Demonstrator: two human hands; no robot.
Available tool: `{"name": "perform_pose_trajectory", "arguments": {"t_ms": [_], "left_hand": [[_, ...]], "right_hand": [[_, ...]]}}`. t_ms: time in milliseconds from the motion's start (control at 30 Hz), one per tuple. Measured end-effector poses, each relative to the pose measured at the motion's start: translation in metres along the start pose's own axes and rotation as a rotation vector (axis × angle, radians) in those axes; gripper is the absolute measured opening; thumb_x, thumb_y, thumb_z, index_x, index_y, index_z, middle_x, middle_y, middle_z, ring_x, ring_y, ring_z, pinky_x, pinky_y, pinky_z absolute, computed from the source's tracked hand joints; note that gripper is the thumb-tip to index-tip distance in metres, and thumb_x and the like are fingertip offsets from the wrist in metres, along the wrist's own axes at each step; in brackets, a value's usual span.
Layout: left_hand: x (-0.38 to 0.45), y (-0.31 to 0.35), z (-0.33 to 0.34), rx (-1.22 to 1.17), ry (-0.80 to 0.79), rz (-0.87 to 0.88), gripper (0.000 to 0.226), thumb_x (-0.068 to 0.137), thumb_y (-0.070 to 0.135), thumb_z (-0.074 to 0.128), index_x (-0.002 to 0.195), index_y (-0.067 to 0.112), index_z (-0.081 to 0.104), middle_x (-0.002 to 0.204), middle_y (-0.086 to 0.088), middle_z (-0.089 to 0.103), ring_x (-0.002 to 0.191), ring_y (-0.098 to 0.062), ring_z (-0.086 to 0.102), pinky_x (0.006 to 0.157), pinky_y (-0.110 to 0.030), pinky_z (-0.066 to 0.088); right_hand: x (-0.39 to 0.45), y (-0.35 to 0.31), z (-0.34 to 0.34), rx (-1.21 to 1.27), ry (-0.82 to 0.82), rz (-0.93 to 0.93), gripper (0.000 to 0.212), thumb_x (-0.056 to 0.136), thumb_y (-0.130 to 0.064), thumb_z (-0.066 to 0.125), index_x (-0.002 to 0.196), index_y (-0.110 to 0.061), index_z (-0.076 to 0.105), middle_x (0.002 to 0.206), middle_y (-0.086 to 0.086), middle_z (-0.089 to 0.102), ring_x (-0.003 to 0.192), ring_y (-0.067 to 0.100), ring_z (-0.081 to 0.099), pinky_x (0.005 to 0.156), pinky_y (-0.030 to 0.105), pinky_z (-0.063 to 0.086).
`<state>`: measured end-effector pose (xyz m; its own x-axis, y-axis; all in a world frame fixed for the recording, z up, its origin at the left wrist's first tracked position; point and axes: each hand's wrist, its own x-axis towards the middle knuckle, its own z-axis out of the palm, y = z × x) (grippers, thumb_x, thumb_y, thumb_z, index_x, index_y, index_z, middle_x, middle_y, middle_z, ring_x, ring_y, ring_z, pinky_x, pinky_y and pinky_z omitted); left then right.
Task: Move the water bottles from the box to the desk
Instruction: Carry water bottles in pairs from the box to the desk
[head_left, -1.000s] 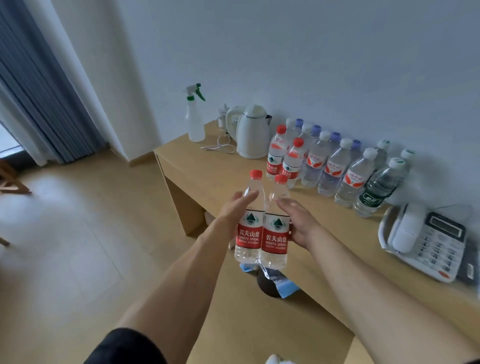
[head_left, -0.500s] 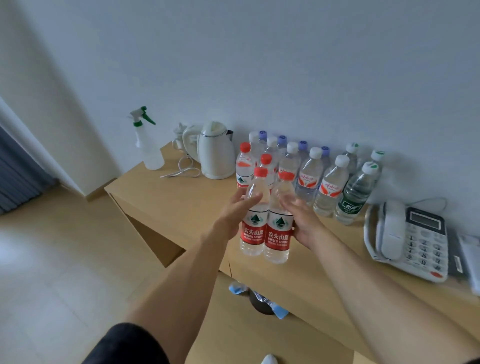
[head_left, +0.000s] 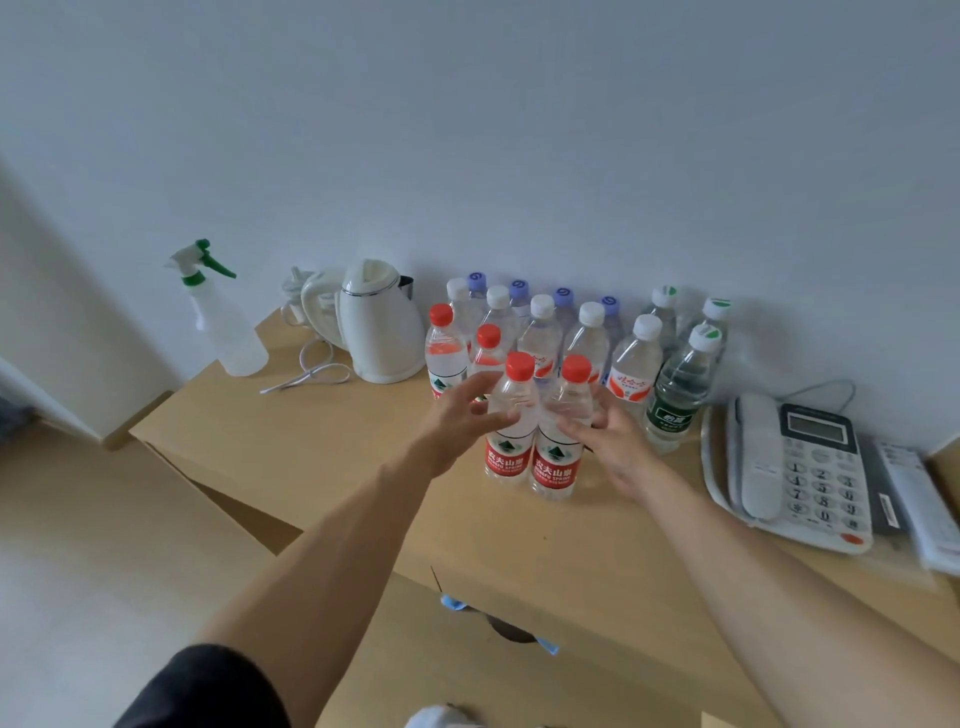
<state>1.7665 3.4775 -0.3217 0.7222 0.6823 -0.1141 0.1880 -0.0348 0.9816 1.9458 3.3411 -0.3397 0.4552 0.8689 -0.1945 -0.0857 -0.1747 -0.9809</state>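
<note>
Your left hand (head_left: 460, 415) and right hand (head_left: 615, 441) flank two red-capped bottles (head_left: 532, 431) at the centre of the frame, standing side by side and touching on the desk (head_left: 322, 436). Your fingers look spread and loose against their shoulders rather than wrapped round them, though it is hard to tell whether you are pressing or only brushing them. The risk lies in how you let go: both bottles are tall and narrow, so a fingertip dragging across a shoulder as you pull back could tip one. Directly behind them, toward the upper middle of the frame, stands the packed row of other bottles (head_left: 587, 332), so one falling backward would likely topple several. Falling forward, it could roll toward the desk's near edge at the lower centre. The kettle (head_left: 382, 327) to the left and the telephone (head_left: 789, 467) at the right edge are well apart from this. The box does not show clearly.
</note>
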Motion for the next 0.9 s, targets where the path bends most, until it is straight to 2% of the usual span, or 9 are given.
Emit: {"name": "perform_pose_trajectory", "arguments": {"t_ms": [67, 167, 300, 400, 500, 600, 700, 800, 900], "left_hand": [[0.020, 0.000, -0.006, 0.019, -0.005, -0.004, 0.062, 0.076, 0.031, 0.083, 0.134, 0.027, 0.060, 0.129, 0.009, 0.066, 0.119, -0.021, 0.063, 0.099, -0.040, 0.052], [0.051, -0.004, -0.012, 0.029, -0.034, -0.007, 0.056, 0.078, 0.028, 0.082, 0.131, 0.031, 0.062, 0.125, 0.010, 0.068, 0.117, -0.021, 0.063, 0.094, -0.043, 0.056], [0.107, -0.003, -0.019, 0.075, -0.075, 0.007, 0.050, 0.087, 0.018, 0.079, 0.132, 0.027, 0.060, 0.122, 0.005, 0.069, 0.117, -0.021, 0.064, 0.093, -0.048, 0.057], [0.150, -0.001, -0.027, 0.120, -0.113, 0.035, 0.048, 0.089, 0.018, 0.077, 0.133, 0.024, 0.060, 0.120, 0.005, 0.070, 0.114, -0.019, 0.065, 0.091, -0.047, 0.059], [0.195, 0.000, -0.037, 0.205, -0.165, 0.080, 0.047, 0.088, 0.018, 0.077, 0.132, 0.022, 0.061, 0.117, 0.008, 0.071, 0.112, -0.015, 0.065, 0.089, -0.042, 0.059], [0.236, 0.008, -0.048, 0.369, -0.246, 0.122, 0.053, 0.086, 0.020, 0.079, 0.136, 0.021, 0.060, 0.118, 0.009, 0.070, 0.111, -0.010, 0.065, 0.093, -0.034, 0.055], [0.278, 0.030, -0.056, 0.528, -0.299, 0.185, 0.064, 0.080, 0.023, 0.084, 0.138, 0.024, 0.057, 0.122, 0.003, 0.067, 0.102, -0.013, 0.066, 0.092, -0.033, 0.056], [0.315, 0.059, -0.056, 0.684, -0.285, 0.303, 0.058, 0.076, 0.034, 0.086, 0.129, 0.026, 0.061, 0.111, 0.005, 0.067, 0.087, -0.010, 0.066, 0.081, -0.030, 0.057], [0.343, 0.084, -0.045, 0.823, -0.290, 0.441, 0.051, 0.075, 0.041, 0.086, 0.119, 0.025, 0.065, 0.102, 0.006, 0.068, 0.086, -0.012, 0.063, 0.077, -0.028, 0.053]], "right_hand": [[0.020, 0.000, -0.003, -0.024, -0.018, -0.005, 0.047, 0.083, -0.019, 0.081, 0.115, -0.042, 0.055, 0.109, -0.024, 0.073, 0.102, -0.006, 0.067, 0.079, 0.018, 0.052], [0.046, 0.000, -0.009, -0.036, 0.006, -0.002, 0.049, 0.084, -0.018, 0.080, 0.108, -0.047, 0.049, 0.093, -0.044, 0.065, 0.089, -0.024, 0.060, 0.066, 0.007, 0.050], [0.087, -0.011, -0.019, -0.072, 0.064, 0.003, 0.066, 0.083, -0.019, 0.082, 0.133, -0.043, 0.046, 0.116, -0.030, 0.053, 0.107, -0.010, 0.051, 0.086, 0.015, 0.044], [0.121, -0.019, -0.026, -0.155, 0.099, -0.027, 0.058, 0.082, -0.013, 0.082, 0.121, -0.046, 0.054, 0.111, -0.024, 0.064, 0.105, -0.006, 0.061, 0.080, 0.013, 0.051], [0.152, -0.026, -0.031, -0.218, 0.162, -0.024, 0.059, 0.079, -0.015, 0.083, 0.130, -0.030, 0.057, 0.122, -0.008, 0.068, 0.117, 0.013, 0.063, 0.102, 0.037, 0.051], [0.172, -0.030, -0.032, -0.290, 0.222, -0.010, 0.062, 0.071, -0.027, 0.085, 0.124, -0.044, 0.057, 0.123, -0.014, 0.068, 0.119, 0.008, 0.060, 0.103, 0.039, 0.047], [0.191, -0.032, -0.035, -0.325, 0.311, 0.016, 0.065, 0.076, -0.019, 0.087, 0.131, -0.036, 0.056, 0.124, -0.014, 0.066, 0.120, 0.009, 0.058, 0.105, 0.038, 0.046], [0.209, -0.042, -0.041, -0.372, 0.399, 0.017, 0.063, 0.076, -0.021, 0.088, 0.130, -0.032, 0.058, 0.117, -0.019, 0.066, 0.112, 0.000, 0.059, 0.092, 0.025, 0.046], [0.224, -0.058, -0.046, -0.452, 0.513, 0.002, 0.060, 0.074, -0.022, 0.088, 0.120, -0.044, 0.056, 0.106, -0.029, 0.061, 0.093, -0.021, 0.054, 0.076, 0.014, 0.039]]}}
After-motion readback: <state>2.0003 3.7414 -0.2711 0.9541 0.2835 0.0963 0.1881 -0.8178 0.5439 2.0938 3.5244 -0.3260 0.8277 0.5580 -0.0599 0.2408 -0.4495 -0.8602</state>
